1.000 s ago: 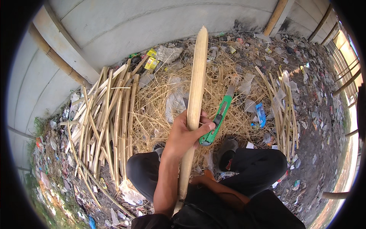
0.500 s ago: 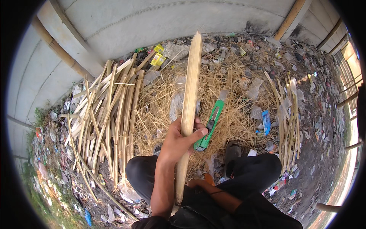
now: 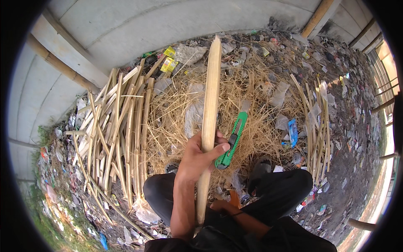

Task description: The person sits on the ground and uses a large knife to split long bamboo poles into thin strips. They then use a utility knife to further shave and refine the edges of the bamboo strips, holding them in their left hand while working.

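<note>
My left hand (image 3: 195, 157) is closed around a long, pale bamboo strip (image 3: 212, 80). The strip stands almost upright in view, with a splintered far tip and its lower end by my lap. The same hand also keeps a green utility knife (image 3: 231, 143) against the strip's right side, thumb on its edge, blade pointing away from me. My right hand (image 3: 221, 206) rests low between my legs, close to the strip's lower part; its fingers are mostly hidden. An orange object (image 3: 234, 198) of unclear kind lies just beside it.
A heap of bamboo strips (image 3: 119, 126) lies to the left, and a smaller bundle (image 3: 317, 126) to the right. Straw-like shavings (image 3: 252, 126) cover the ground between them. Plastic litter, including a blue wrapper (image 3: 293, 132), is scattered about. A grey wall (image 3: 168, 21) stands behind.
The view has shifted slightly. The strip has turned a little in my left hand, showing more of its flat face. The grip on strip and knife stays the same.
</note>
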The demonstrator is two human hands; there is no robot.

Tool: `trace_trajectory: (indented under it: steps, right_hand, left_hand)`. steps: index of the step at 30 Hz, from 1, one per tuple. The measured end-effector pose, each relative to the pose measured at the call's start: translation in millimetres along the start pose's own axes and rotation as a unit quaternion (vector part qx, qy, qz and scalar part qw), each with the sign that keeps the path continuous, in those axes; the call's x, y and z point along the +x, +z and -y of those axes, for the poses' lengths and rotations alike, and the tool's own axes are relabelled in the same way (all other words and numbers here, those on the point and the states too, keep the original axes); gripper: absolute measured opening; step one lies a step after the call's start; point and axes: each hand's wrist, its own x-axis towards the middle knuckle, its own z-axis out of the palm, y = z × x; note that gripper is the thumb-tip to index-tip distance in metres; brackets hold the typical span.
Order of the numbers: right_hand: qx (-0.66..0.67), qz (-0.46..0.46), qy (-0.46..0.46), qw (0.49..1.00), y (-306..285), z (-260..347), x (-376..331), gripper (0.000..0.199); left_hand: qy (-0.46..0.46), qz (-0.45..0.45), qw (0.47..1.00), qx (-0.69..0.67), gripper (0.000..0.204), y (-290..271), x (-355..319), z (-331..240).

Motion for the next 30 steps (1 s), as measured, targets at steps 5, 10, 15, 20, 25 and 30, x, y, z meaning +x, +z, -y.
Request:
trace_trajectory:
  steps: [5,10,15,20,25,30]
  right_hand:
    - [0.019,0.004,-0.026,0.999,-3.8,-14.1,28.4,0.038]
    - [0.055,0.019,-0.054,0.997,-12.9,-16.7,46.4,0.044]
    - [0.169,0.002,-0.112,0.979,-9.0,-15.6,47.8,0.032]
    - [0.185,0.02,-0.172,0.967,-1.6,-13.7,36.1,0.022]
    - [0.192,0.037,-0.1,0.976,-25.2,-1.3,-22.8,0.034]
    - [0.218,0.013,-0.03,0.975,-57.1,31.5,-76.4,0.046]
  left_hand:
    - [0.011,0.018,1.0,0.01,0.042,8.1,-12.0,6.8]
    - [0.034,0.015,0.999,0.017,0.041,-10.9,-25.9,0.5]
    - [0.022,0.008,1.0,0.011,0.039,-13.5,-19.6,3.1]
    - [-0.002,0.018,1.0,-0.017,0.039,-14.3,13.7,3.4]
    - [-0.006,-0.036,0.999,-0.038,0.039,-17.9,30.6,-11.8]
    - [-0.022,-0.035,0.998,-0.055,0.037,-14.8,49.0,-23.7]
